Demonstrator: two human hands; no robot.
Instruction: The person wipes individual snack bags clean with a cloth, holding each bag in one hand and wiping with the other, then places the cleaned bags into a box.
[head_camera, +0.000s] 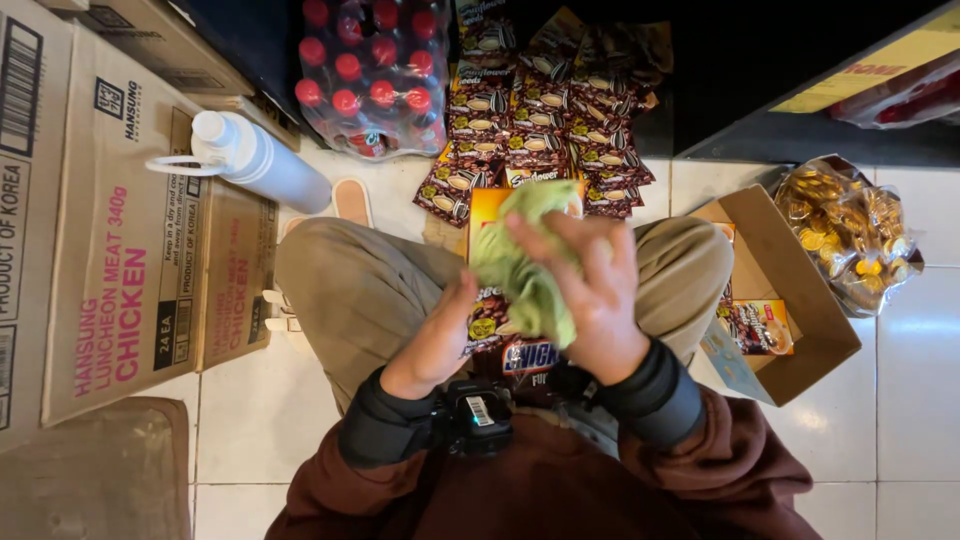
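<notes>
I am crouched over a white tiled floor with my knees apart. My right hand (592, 295) grips a crumpled light green cloth (520, 262) and presses it down on a flat snack box (490, 205) held between my knees. My left hand (438, 340) holds that box by its near left edge, fingers wrapped under it. Dark snack packets (520, 352) lie just below the cloth, partly hidden by my hands.
Brown seed packets (545, 120) are spread on the floor ahead. A shrink-wrapped pack of red-capped bottles (372, 75) stands behind them. Large cardboard cartons (120, 240) with a white bottle (255, 158) are at left. An open box (790, 290) and a bag of gold coins (850, 230) sit right.
</notes>
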